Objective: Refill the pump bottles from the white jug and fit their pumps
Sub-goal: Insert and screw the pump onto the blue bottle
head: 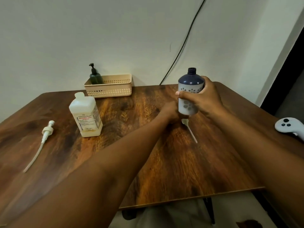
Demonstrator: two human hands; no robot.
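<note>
Right hand [203, 97]: wrapped around the blue bottle [190, 91], thumb across the front – upright, lifted just above the worktop [172, 162].
Blue bottle: rounded navy shoulder, pale grey body with flower print, threaded neck open, no pump.
Left hand [170, 112]: blurred, closed on the head of a white pump [189, 129] beneath the bottle; thin dip tube slanting down onto the wood.
White jug [86, 114]: squarish translucent plastic, printed label, capped, standing left of centre.
Second pump [45, 134]: white, lying flat at far left – long curved tube.
Basket [111, 87]: beige perforated plastic against the wall, dark green pump bottle [95, 76] inside.
Worktop: glossy dark wood grain.
</note>
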